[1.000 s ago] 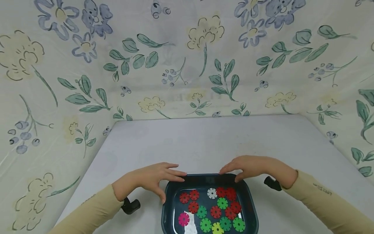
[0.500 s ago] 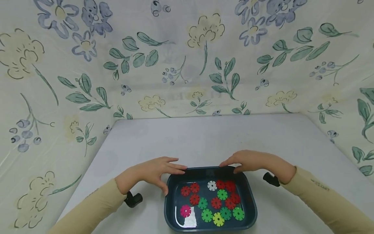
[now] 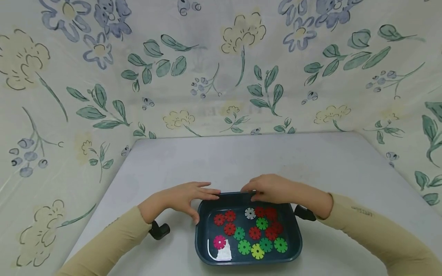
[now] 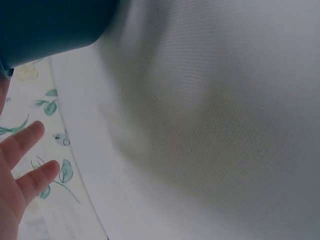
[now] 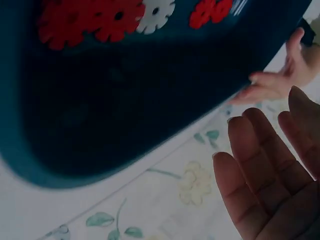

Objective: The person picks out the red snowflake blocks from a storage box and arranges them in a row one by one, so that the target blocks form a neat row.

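A dark blue tray (image 3: 248, 262) holds several notched flower-shaped discs: red (image 3: 254, 233), green (image 3: 244, 247), yellow (image 3: 257, 251), white (image 3: 250, 213) and pink (image 3: 219, 242). My left hand (image 3: 184, 197) lies at its far left corner, fingers spread and straight, fingertips at the far rim and thumb by the left side. At the far rim, right of the middle, is my right hand (image 3: 274, 188), thumb toward the tray's inside. The right wrist view shows the right fingers (image 5: 267, 165) fairly straight beside the tray wall, holding nothing. Only part of the left hand shows in the left wrist view.
The tray stands on a white table (image 3: 241, 161). Flower-patterned cloth (image 3: 221, 76) hangs behind and at both sides. A black wrist camera (image 3: 160, 230) sits under the left wrist and another (image 3: 304, 213) under the right.
The tray has shifted away from me, its near edge now in view, and my left hand has gone along with it. My right hand has slid left along the far rim.
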Tool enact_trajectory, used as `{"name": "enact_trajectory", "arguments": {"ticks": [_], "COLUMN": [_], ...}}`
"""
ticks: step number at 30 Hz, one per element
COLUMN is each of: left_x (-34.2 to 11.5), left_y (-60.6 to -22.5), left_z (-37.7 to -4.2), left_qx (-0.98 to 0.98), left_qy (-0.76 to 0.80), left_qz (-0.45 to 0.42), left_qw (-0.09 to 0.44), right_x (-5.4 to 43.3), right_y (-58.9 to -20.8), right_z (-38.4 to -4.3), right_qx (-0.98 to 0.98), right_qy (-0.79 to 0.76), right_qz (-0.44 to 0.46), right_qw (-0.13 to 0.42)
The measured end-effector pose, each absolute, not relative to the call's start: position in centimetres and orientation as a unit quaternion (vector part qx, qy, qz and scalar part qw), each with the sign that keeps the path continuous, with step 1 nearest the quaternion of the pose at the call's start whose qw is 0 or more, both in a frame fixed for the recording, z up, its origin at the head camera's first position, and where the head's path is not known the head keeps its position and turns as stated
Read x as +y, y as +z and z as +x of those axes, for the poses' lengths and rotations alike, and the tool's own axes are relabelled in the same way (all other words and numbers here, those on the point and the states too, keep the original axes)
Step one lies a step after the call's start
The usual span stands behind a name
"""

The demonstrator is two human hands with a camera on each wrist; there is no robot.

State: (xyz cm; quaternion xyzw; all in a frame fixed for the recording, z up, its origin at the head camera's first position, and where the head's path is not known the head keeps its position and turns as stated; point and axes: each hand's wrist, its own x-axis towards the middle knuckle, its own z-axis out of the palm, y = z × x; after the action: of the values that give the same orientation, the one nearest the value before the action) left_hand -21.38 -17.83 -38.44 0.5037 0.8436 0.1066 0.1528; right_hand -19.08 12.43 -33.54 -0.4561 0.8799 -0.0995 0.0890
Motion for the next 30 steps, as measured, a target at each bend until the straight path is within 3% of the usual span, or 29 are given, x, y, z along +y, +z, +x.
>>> {"name": "enact_trajectory", "arguments": {"ticks": [4, 9, 17, 24, 30], "left_x": [-18.0, -18.1, -18.2, -18.3, -18.2], "left_y": [-38.5, -38.6, -38.5, -38.5, -38.6], "left_z": [-21.5, -21.4, -21.2, -21.1, -21.2], "left_qx": [0.846, 0.846, 0.841, 0.844, 0.843], "left_qy": [0.118, 0.127, 0.142, 0.142, 0.137], "left_qz": [0.495, 0.492, 0.497, 0.489, 0.491], "left_qw": [0.161, 0.163, 0.161, 0.169, 0.170], "right_x": [9.8, 7.7, 6.5, 6.1, 5.8], "right_y": [-34.3, -36.6, -39.5, -39.9, -40.1], "right_z": [-18.8, -19.2, -19.4, -18.9, -18.6], "right_qx": [0.868, 0.862, 0.858, 0.843, 0.855], "right_qy": [-0.124, -0.139, -0.096, -0.052, -0.016], "right_qz": [-0.451, -0.437, -0.459, -0.509, -0.489], "right_qw": [0.169, 0.218, 0.210, 0.169, 0.171]}}
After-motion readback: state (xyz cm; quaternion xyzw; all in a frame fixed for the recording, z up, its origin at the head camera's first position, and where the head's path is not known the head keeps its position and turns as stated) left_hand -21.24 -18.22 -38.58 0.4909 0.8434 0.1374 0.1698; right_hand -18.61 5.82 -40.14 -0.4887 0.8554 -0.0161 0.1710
